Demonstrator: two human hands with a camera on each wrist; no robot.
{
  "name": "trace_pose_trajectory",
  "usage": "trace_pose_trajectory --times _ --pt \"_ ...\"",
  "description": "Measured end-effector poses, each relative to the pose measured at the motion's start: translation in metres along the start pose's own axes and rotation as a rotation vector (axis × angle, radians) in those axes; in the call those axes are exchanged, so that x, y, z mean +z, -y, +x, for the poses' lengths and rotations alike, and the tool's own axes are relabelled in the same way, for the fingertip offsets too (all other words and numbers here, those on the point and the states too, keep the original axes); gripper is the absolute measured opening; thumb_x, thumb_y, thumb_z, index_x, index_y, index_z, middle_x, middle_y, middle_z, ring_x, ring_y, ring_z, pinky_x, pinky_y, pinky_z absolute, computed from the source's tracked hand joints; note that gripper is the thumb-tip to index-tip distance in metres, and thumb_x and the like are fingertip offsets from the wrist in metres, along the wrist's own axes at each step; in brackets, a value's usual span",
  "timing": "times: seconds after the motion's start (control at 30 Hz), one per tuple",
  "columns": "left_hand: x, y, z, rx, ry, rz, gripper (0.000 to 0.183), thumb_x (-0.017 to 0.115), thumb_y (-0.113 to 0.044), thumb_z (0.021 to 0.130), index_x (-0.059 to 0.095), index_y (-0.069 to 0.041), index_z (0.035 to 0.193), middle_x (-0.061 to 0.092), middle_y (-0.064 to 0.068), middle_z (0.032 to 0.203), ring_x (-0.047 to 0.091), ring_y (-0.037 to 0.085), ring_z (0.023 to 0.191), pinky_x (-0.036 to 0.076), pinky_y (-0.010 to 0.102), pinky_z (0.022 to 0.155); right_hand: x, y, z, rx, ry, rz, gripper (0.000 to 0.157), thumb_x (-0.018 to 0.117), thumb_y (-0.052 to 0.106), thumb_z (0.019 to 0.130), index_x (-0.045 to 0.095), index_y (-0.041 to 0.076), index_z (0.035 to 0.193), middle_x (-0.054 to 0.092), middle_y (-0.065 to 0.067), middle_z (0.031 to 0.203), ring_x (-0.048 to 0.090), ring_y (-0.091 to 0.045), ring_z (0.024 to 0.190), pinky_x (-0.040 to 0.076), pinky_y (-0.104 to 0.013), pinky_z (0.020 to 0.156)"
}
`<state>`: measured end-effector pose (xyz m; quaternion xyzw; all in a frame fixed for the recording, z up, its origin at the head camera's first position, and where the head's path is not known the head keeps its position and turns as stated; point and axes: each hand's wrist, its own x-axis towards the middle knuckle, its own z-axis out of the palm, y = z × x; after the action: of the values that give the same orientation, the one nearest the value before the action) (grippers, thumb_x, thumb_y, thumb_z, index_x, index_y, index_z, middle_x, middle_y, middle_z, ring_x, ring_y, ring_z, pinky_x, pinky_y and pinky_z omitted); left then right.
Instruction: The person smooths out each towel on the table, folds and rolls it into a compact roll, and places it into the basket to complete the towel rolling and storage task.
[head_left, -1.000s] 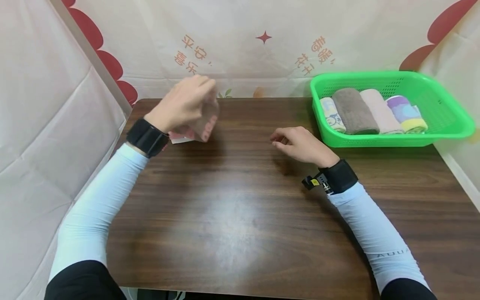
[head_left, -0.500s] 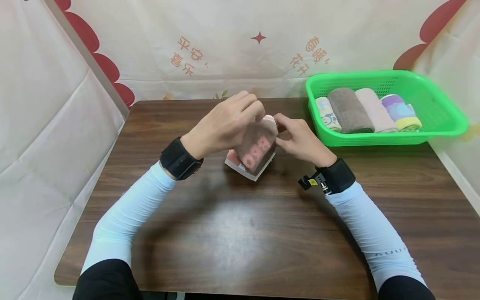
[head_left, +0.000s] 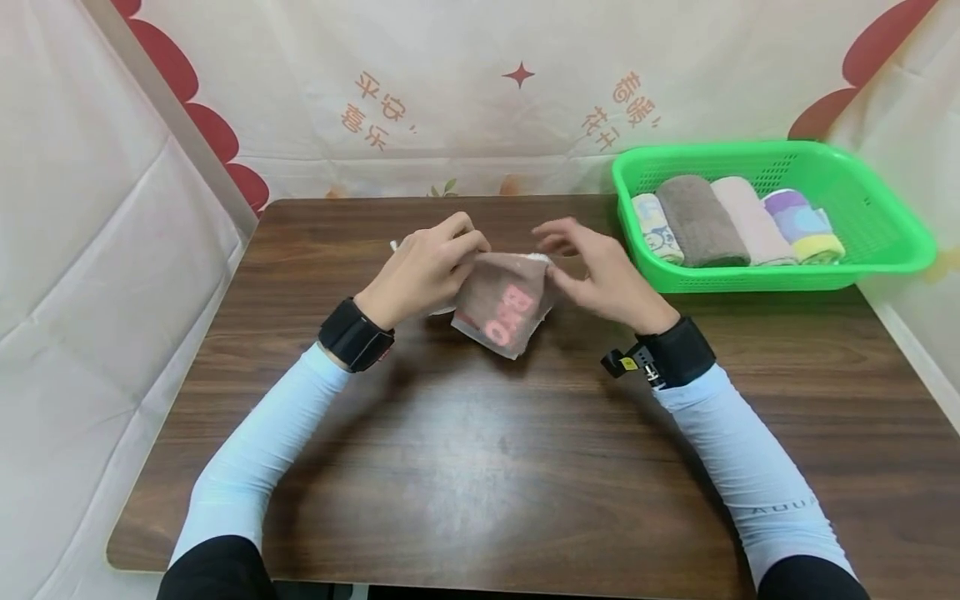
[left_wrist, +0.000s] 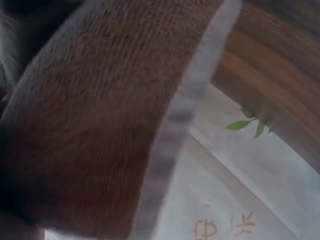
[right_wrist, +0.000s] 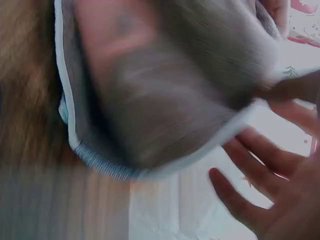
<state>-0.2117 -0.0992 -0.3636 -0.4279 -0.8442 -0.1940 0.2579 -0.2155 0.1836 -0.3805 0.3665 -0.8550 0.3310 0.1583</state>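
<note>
A small brown towel [head_left: 495,287] with pink lettering and a pale edge hangs, partly folded, between my hands over the table. My left hand [head_left: 423,265] pinches its upper left edge with curled fingers. In the left wrist view the brown ribbed cloth [left_wrist: 110,105] fills much of the picture and hides the fingertips. My right hand [head_left: 592,267] is at the towel's right corner, thumb by the cloth and fingers spread apart from it. In the right wrist view the towel [right_wrist: 185,100] is blurred, and the spread right fingers [right_wrist: 260,165] show beside its pale edge.
A green plastic basket [head_left: 892,225] stands at the back right of the dark wooden table [head_left: 465,467]. Several rolled towels, among them a grey towel [head_left: 705,221], lie in it. A printed white curtain [head_left: 480,117] hangs behind the table.
My left hand first brought the towel from the far left to the middle, where my right hand met it. Since then the towel has spread wider and my right fingers have parted.
</note>
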Motion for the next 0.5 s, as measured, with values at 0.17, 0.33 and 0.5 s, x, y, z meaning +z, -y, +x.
trace_pose_trajectory --times 0.17,0.33,0.5 --pt "0.004 -0.003 0.001 -0.011 -0.037 0.048 0.008 0.062 -0.009 0.099 0.069 -0.014 0.098 0.061 0.001 0.092 0.051 0.015 0.056 0.041 0.029 0.05 0.012 0.007 0.001 -0.126 0.022 0.069 0.024 0.082 0.008 0.085 0.075 0.01 0.107 0.067 -0.008 0.12 0.063 -0.022 0.112 0.05 -0.036 0.089" --pt "0.002 -0.006 0.004 -0.024 -0.068 0.075 0.007 0.064 -0.011 0.097 0.071 -0.013 0.099 0.067 0.001 0.091 0.057 0.016 0.058 0.047 0.031 0.053 0.016 0.014 0.0 -0.069 0.121 0.156 0.017 0.082 0.005 0.084 0.068 0.009 0.094 0.068 -0.002 0.088 0.059 -0.014 0.079 0.046 -0.028 0.068" --pt "-0.007 0.001 0.005 -0.065 -0.111 0.109 0.011 0.065 -0.007 0.093 0.072 -0.012 0.1 0.071 0.001 0.093 0.065 0.02 0.065 0.052 0.038 0.058 0.015 0.01 -0.003 0.118 0.424 0.025 0.023 0.085 0.02 0.084 0.069 0.013 0.1 0.059 0.003 0.077 0.052 -0.013 0.072 0.04 -0.028 0.064"
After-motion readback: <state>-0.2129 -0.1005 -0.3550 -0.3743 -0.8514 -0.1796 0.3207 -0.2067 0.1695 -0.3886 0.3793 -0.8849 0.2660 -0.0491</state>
